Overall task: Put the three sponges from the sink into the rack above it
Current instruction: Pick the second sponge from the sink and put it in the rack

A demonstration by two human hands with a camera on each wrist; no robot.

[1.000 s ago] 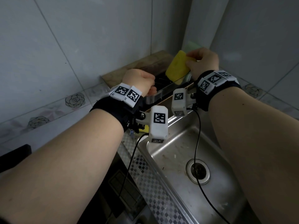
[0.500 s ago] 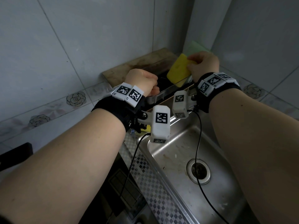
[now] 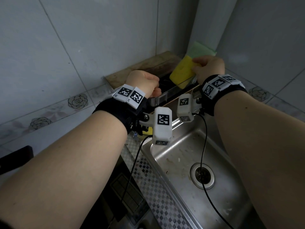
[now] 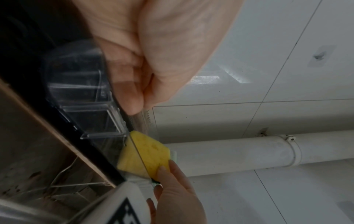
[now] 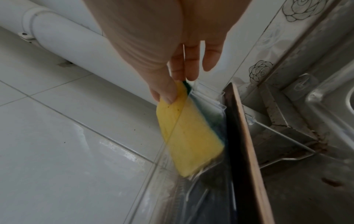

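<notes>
A yellow sponge [image 3: 181,71] [image 4: 149,153] [image 5: 189,136] with a dark green scrub side stands tilted, its lower end inside the right end of the clear plastic rack [image 3: 166,96] [image 4: 80,91] [image 5: 210,174]. My right hand [image 3: 195,65] [image 4: 161,177] [image 5: 173,86] pinches the sponge's top corner between thumb and fingers. My left hand [image 3: 153,90] [image 4: 138,94] is curled on the rack's front rim at its left end. A small yellow piece [image 3: 146,131] shows under my left wrist at the sink's corner. What it is I cannot tell.
The steel sink [image 3: 231,204] with its drain [image 3: 202,176] lies below the rack. A wooden board [image 3: 148,66] leans behind the rack. A pale green cloth [image 3: 200,51] sits in the wall corner by a white pipe [image 4: 249,151] [image 5: 67,45]. A dark hob [image 3: 125,195] is at the left.
My right hand has lowered the yellow sponge a little deeper into the rack's right end. The left hand has stayed on the rim.
</notes>
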